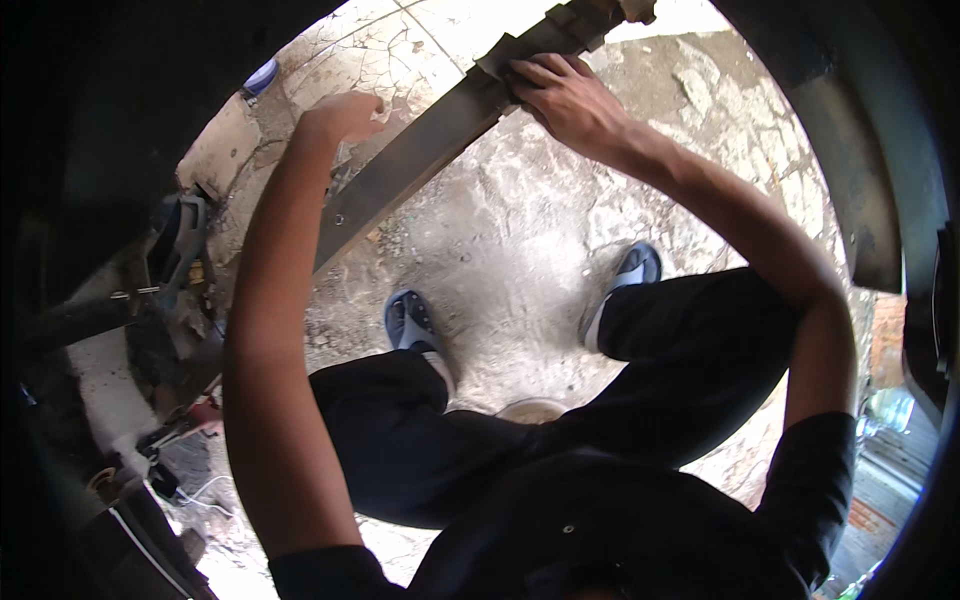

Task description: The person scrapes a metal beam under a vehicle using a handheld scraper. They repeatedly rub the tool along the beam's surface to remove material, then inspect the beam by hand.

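A long grey metal beam (415, 155) runs slantwise across the upper middle, from beside my left forearm up to the far right. Dark bracket-like pieces (565, 30) sit along its far end. My right hand (575, 105) is closed over the beam near those pieces, its fingers bent across the top edge. To the left of the beam, apart from it, my left hand (345, 116) is raised with its fingers curled in. Whatever those fingers may hold is hidden. My left forearm covers the beam's near end.
Rough, stained concrete floor (500, 235) lies below, with my feet in blue-grey sandals (408, 318). A dark tool-like object (178, 240) and a thin white cable (205, 497) are at the left. Dark curved panels (865, 190) and a clear plastic bottle (888, 408) stand at the right.
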A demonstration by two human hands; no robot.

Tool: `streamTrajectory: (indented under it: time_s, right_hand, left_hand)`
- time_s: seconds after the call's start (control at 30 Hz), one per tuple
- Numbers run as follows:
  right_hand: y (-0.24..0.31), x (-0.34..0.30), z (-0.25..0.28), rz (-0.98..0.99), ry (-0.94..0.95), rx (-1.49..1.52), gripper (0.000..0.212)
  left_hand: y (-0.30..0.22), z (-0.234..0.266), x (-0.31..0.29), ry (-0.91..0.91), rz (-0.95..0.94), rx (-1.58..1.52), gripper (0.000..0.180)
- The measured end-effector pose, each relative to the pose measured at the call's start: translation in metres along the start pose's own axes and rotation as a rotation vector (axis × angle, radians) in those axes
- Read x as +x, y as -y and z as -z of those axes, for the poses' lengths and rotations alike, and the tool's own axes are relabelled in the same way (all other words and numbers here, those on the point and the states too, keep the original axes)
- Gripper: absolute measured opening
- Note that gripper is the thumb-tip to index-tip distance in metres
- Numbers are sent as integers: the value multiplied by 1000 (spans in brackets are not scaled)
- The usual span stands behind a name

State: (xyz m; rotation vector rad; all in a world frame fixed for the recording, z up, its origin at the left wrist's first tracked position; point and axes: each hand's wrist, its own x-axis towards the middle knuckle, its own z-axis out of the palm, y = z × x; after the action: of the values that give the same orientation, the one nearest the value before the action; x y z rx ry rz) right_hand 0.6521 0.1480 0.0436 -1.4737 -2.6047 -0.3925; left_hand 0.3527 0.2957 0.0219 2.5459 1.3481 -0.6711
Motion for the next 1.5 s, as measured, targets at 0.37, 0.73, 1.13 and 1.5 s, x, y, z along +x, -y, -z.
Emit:
streamTrajectory:
  time_s: [0.37,0.73,1.13,1.5]
  right_hand:
    - [11,21,24,-47,392,-116,75]
    - [14,25,34,-38,467,-127,74]
    - [5,30,35,4,437,-139,69]
    - [0,17,7,-2,231,-231,41]
  left_hand:
    - [-16,13,-1,-13,-3,-62,47]
    - [-34,8,11,-72,-55,-32,46]
    - [-30,10,7,-69,6,-11,44]
    - [-8,26,-5,-34,1,-6,51]
